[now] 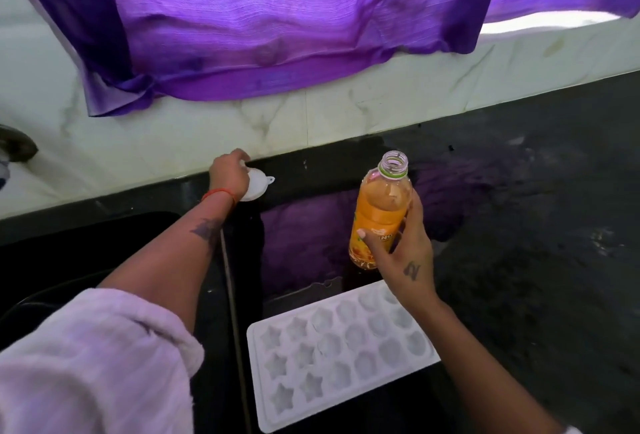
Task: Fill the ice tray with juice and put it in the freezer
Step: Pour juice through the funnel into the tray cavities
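A white ice tray (341, 352) with star and round moulds lies empty on the black counter near me. Just beyond it stands an uncapped plastic bottle of orange juice (381, 212), upright on the counter. My right hand (405, 253) grips the bottle around its lower half, thumb across the label. Far to the left, at the back of the counter against the wall, my left hand (228, 174) reaches out and rests on a white funnel (256, 186), fingers curled over its rim. No bottle cap is visible.
The glossy black counter (519, 243) stretches to the right. A dark sink basin (104, 253) lies at the left. White marble wall tiles (311, 111) run behind, with a purple curtain (277, 25) hanging over them. A tap (17, 146) juts in at the far left.
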`<state>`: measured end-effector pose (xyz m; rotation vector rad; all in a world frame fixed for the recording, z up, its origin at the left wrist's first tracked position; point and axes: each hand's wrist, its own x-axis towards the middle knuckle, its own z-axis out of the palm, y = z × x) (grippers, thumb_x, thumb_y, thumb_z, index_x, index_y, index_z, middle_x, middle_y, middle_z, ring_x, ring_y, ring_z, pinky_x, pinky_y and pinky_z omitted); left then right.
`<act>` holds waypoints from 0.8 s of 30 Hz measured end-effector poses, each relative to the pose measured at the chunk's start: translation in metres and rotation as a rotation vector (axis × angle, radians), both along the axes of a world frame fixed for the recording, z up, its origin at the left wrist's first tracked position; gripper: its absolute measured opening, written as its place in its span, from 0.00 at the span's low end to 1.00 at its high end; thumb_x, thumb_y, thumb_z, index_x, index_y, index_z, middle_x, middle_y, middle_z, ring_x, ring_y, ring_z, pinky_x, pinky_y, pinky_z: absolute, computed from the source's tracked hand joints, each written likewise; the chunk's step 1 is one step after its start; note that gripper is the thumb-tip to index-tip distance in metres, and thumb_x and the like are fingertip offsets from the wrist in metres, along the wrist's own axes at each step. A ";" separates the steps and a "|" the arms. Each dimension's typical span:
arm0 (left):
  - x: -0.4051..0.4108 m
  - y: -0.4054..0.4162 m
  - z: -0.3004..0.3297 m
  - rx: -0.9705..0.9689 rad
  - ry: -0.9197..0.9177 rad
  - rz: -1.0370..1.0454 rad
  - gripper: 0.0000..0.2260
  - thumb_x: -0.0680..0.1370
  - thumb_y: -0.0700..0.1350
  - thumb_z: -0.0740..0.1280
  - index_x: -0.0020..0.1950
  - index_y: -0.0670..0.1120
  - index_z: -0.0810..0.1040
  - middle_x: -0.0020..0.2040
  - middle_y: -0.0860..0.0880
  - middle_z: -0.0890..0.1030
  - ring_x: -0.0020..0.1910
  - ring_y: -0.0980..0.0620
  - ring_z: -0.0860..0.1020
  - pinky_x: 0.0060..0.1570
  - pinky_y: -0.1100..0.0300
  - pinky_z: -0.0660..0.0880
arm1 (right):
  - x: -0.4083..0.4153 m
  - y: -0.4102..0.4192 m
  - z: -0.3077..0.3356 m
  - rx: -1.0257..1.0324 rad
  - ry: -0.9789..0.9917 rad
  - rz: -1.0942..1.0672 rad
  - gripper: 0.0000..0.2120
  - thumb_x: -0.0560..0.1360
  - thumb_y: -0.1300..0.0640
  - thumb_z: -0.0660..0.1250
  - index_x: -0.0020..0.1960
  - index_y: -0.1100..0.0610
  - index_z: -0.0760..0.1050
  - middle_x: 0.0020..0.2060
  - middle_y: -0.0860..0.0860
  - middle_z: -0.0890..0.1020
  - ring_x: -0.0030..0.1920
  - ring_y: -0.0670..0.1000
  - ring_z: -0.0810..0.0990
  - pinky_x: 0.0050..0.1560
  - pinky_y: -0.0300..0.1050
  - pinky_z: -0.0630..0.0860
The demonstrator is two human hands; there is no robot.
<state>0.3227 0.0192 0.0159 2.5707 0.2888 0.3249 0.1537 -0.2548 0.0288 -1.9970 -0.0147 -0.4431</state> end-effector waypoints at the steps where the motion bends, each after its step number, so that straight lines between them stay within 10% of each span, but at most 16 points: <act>1: -0.004 0.001 0.000 -0.032 -0.025 0.020 0.13 0.75 0.35 0.60 0.58 0.39 0.78 0.55 0.34 0.80 0.56 0.36 0.75 0.55 0.52 0.71 | 0.000 0.000 0.001 -0.002 0.005 0.006 0.39 0.69 0.43 0.69 0.73 0.43 0.51 0.64 0.37 0.66 0.58 0.37 0.71 0.51 0.30 0.69; 12: -0.159 -0.023 0.037 -1.081 -0.049 0.023 0.07 0.77 0.38 0.65 0.55 0.41 0.73 0.43 0.44 0.79 0.33 0.55 0.82 0.34 0.60 0.81 | -0.018 -0.011 0.015 0.049 0.133 0.058 0.40 0.69 0.52 0.73 0.74 0.52 0.55 0.66 0.51 0.70 0.63 0.49 0.72 0.60 0.52 0.75; 16: -0.228 -0.039 0.035 -1.304 0.073 0.102 0.03 0.78 0.40 0.63 0.46 0.45 0.76 0.38 0.49 0.82 0.31 0.57 0.82 0.30 0.62 0.79 | -0.054 0.002 0.016 0.080 -0.001 -0.087 0.23 0.70 0.53 0.72 0.62 0.54 0.68 0.51 0.50 0.74 0.50 0.50 0.77 0.47 0.50 0.79; 21: -0.278 -0.059 0.028 -1.411 0.256 0.177 0.06 0.77 0.44 0.65 0.45 0.44 0.81 0.37 0.48 0.85 0.34 0.53 0.83 0.31 0.60 0.79 | -0.077 0.027 0.024 0.020 0.126 0.476 0.22 0.72 0.54 0.70 0.64 0.49 0.71 0.57 0.47 0.76 0.50 0.45 0.79 0.43 0.31 0.76; 24: -0.292 -0.066 0.029 -1.399 0.307 0.188 0.07 0.76 0.43 0.66 0.44 0.44 0.83 0.35 0.48 0.84 0.31 0.54 0.83 0.28 0.63 0.78 | -0.072 0.035 0.030 -0.138 0.169 0.634 0.15 0.75 0.56 0.66 0.62 0.53 0.76 0.56 0.50 0.80 0.52 0.49 0.79 0.50 0.41 0.78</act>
